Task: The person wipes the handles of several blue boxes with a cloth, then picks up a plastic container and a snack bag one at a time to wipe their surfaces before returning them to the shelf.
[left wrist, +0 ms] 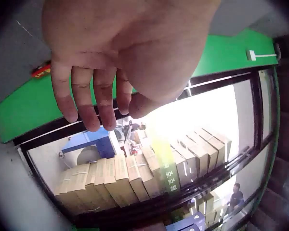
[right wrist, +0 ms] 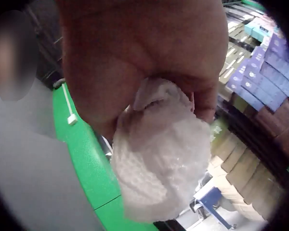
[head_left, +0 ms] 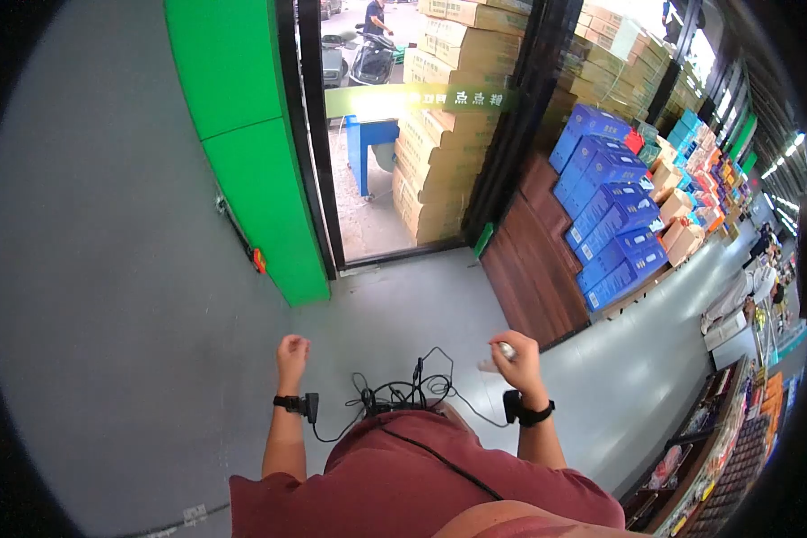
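A crumpled white tissue is gripped in my right hand, and its loose end hangs out past the fingers. The same tissue shows as a small white patch at the fingers in the head view. On the other side of my body, my left hand is raised in the air with nothing in it. Its fingers hang loosely bent in the left wrist view, in front of the glass door. Each wrist wears a black strap with a camera.
Black cables lie bundled at my waist. Ahead, a green pillar flanks the glass door, with stacked cartons behind the glass. Blue boxes stand on a brown wooden ledge at the right. Shelves of goods are at lower right.
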The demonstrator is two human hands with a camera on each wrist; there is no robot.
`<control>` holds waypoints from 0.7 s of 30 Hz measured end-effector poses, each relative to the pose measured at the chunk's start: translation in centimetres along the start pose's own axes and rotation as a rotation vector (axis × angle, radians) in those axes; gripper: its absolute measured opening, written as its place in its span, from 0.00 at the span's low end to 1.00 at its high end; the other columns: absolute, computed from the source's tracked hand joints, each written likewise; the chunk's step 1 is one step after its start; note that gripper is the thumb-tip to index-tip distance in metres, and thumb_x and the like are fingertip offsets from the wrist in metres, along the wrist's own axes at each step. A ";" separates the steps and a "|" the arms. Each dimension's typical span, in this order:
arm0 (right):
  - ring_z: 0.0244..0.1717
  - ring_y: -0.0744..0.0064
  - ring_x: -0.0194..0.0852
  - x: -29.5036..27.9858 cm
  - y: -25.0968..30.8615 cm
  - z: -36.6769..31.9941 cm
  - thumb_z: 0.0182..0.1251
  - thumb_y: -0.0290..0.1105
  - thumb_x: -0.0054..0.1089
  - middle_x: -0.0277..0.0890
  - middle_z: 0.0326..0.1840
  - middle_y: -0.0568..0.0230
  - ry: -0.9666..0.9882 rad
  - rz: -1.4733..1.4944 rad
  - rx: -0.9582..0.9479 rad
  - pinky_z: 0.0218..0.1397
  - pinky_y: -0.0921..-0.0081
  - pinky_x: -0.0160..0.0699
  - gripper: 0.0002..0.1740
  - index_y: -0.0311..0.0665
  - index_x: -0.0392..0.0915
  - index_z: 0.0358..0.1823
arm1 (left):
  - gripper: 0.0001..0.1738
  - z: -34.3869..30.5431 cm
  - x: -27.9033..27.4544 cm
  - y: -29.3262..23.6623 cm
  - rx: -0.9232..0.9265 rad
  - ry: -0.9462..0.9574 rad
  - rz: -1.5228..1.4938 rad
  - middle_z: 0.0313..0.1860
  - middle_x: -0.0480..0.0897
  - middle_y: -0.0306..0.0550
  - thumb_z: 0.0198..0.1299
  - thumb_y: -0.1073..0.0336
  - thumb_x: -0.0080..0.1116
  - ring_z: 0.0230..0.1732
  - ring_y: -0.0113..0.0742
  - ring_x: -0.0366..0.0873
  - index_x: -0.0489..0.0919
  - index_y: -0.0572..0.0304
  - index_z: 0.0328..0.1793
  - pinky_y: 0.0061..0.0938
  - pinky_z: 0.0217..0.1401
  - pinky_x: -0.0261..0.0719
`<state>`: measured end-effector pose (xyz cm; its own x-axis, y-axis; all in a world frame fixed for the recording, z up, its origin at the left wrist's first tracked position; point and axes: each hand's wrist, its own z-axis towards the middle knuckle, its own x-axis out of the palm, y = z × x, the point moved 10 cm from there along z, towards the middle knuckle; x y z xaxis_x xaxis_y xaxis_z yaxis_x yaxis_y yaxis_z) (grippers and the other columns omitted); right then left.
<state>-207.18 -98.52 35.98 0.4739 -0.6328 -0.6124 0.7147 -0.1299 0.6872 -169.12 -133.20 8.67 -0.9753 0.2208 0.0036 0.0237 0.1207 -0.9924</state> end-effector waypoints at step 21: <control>0.30 0.54 0.82 0.1 -21.6 34.6 0.53 0.24 0.63 0.80 0.29 0.52 0.016 -0.144 0.010 0.36 0.68 0.78 0.04 0.34 0.82 0.30 | 0.08 29.3 27.2 -12.8 0.247 0.014 0.240 0.44 0.86 0.42 0.64 0.71 0.63 0.35 0.31 0.83 0.80 0.61 0.48 0.26 0.42 0.82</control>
<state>-240.38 -122.21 34.65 0.3745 -0.5949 -0.7112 0.7709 -0.2264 0.5953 -202.43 -157.12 17.90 -0.9451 0.2281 -0.2339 0.1968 -0.1739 -0.9649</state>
